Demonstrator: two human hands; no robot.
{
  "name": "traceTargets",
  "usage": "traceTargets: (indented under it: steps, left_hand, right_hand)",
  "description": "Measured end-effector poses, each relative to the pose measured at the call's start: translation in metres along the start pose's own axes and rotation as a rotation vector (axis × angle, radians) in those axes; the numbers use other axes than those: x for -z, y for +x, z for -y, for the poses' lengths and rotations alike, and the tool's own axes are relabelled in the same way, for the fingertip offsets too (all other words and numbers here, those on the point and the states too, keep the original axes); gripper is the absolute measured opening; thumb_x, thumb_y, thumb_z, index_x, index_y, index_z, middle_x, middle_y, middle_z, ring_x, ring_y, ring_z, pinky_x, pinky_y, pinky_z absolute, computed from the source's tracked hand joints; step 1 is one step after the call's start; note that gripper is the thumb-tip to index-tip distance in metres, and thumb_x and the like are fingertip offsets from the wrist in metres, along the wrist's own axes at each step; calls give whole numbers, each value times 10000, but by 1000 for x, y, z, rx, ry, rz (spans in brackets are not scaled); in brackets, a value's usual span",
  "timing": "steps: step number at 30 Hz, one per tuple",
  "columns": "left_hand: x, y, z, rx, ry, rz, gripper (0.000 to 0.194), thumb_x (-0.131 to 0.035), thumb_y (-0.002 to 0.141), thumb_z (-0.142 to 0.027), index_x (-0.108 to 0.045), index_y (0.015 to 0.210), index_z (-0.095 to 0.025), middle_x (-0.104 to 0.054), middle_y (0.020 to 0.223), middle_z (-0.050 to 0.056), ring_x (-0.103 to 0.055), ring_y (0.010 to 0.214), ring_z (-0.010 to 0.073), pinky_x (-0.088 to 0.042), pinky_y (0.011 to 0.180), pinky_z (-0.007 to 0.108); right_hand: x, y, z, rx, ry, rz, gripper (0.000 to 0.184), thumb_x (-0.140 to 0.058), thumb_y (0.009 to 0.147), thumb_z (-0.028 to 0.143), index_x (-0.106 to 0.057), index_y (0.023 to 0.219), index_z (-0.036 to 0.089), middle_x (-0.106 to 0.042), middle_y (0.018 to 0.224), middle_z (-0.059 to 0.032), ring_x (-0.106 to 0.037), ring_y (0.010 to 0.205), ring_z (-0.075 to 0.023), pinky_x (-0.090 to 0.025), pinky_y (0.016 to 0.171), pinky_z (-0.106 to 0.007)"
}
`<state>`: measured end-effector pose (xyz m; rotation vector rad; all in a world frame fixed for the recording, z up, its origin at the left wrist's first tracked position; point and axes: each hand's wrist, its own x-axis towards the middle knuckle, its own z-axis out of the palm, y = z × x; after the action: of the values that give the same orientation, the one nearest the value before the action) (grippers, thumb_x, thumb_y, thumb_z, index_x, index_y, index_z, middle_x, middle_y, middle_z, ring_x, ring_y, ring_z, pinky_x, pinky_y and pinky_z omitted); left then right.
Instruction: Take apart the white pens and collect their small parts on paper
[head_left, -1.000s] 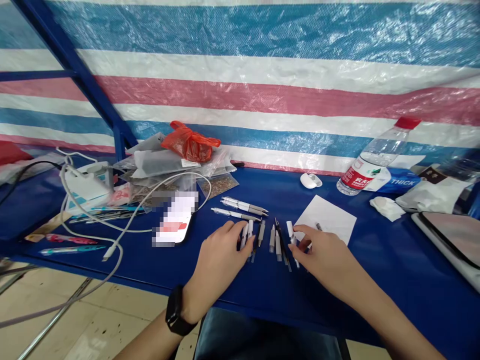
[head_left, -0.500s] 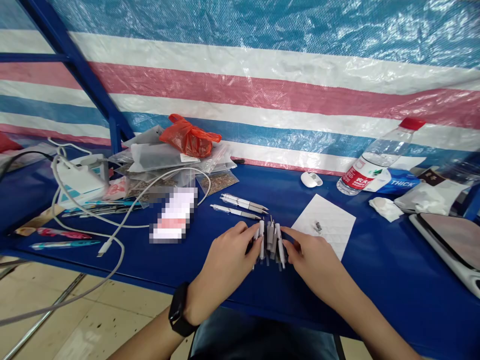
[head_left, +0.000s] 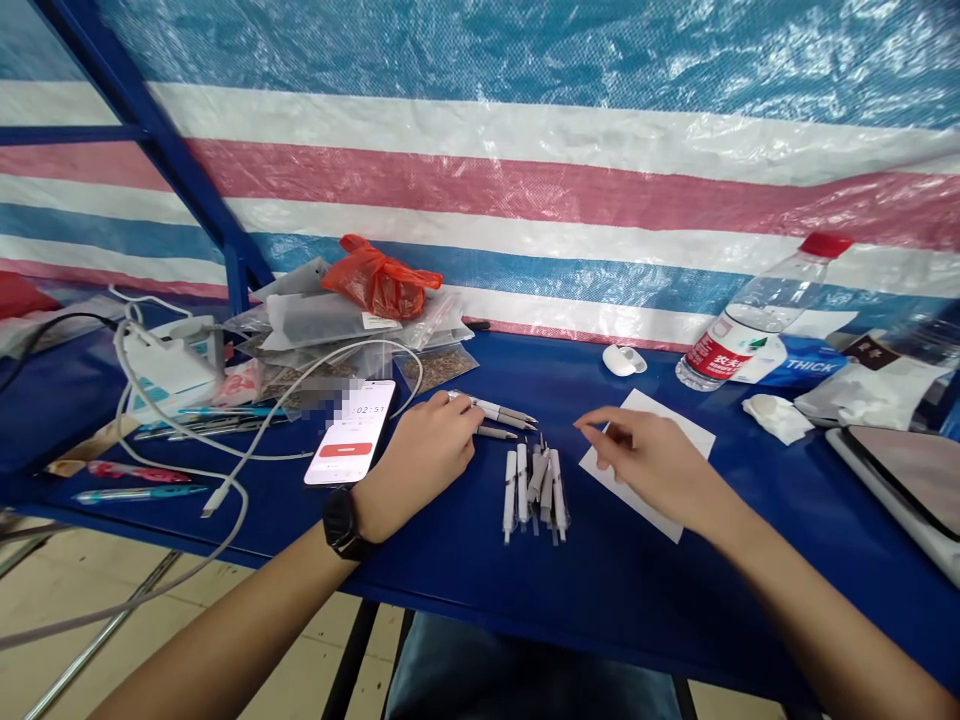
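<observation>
My left hand [head_left: 431,445] is curled over the rear ends of several white-and-grey pens [head_left: 506,413], its fingertips partly hidden. On the blue table in front of me, between my hands, lies a loose bunch of white and grey pen parts [head_left: 536,490], roughly side by side with tips pointing away. My right hand [head_left: 652,460] hovers over a sheet of white paper [head_left: 664,520], thumb and index finger slightly apart with nothing between them. It covers the middle of the paper.
Left of my left hand lies a lit phone [head_left: 349,445], with a white cable [head_left: 240,465] and pens [head_left: 142,495] beyond. Plastic bags [head_left: 322,320] and a red bag [head_left: 382,280] are piled behind. A white earbud case [head_left: 624,360], water bottle [head_left: 757,320] and crumpled tissue [head_left: 776,418] stand rightward.
Both hands have let go of the bunch of pen parts, which now lies spread on the table. My left hand moved left and away to the pens; my right moved right over the paper.
</observation>
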<state>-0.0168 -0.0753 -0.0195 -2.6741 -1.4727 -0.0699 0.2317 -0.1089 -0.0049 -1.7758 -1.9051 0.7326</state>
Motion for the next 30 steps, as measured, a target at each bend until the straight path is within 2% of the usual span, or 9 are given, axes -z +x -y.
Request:
traceTargets:
  steps: [4,7,11,14,17,20,25,30]
  left_hand:
    - [0,2,1,28,21,-6,217,-505,871,-53,-683,922,-167,-724,962,125,-654,989,322,-525,803,417]
    - [2,-1,3,37,11,-76,177,-518,878,-83,-667,903,-177,-729,938,109,-658,977,324,-506,808,414]
    - [10,-4,4,104,-37,-110,138,-521,896,-129,-643,903,-192,-736,962,70,-674,920,283,-481,745,371]
    - [19,1,1,102,-80,-133,142,-525,883,-119,-641,921,-193,-739,985,57,-681,938,262,-463,727,342]
    - [23,15,-2,63,-138,-185,130,-542,875,-124,-643,928,-187,-736,975,53,-676,940,248,-452,727,326]
    - [19,34,-4,12,-239,-255,120,-554,876,-132,-644,938,-183,-724,940,36,-661,901,228,-444,716,319]
    - [-4,48,-13,-153,-440,-458,93,-563,918,-135,-640,944,-179,-690,887,19,-625,823,176,-466,744,302]
    - [-18,42,-26,-294,-671,-523,127,-543,987,-203,-662,1029,-185,-674,912,21,-631,776,135,-498,718,254]
  right_hand:
    - [9,15,2,37,17,-69,273,-512,928,393,-701,899,199,-644,605,4,-577,513,-163,-404,536,-292]
    - [3,15,1,124,32,-20,260,-568,920,408,-677,807,201,-647,634,0,-563,553,-153,-405,566,-289]
    - [-14,7,-1,265,69,157,162,-648,900,339,-743,887,209,-701,838,-24,-601,670,-143,-432,619,-275]
    - [-21,5,0,296,62,180,162,-637,912,287,-771,958,209,-680,959,-46,-592,676,-129,-439,625,-279]
    - [-23,7,-1,294,97,181,202,-592,933,275,-781,978,219,-651,982,-50,-547,629,-117,-429,602,-286]
    - [-21,12,-7,287,168,125,221,-587,930,325,-786,948,234,-655,927,-47,-534,632,-136,-436,611,-302]
    - [-19,20,-16,224,394,-97,331,-673,863,553,-759,896,235,-710,838,-54,-586,682,-190,-460,623,-330]
    - [-29,21,-6,191,710,-164,421,-733,810,635,-701,770,216,-571,581,16,-502,513,-133,-419,496,-275]
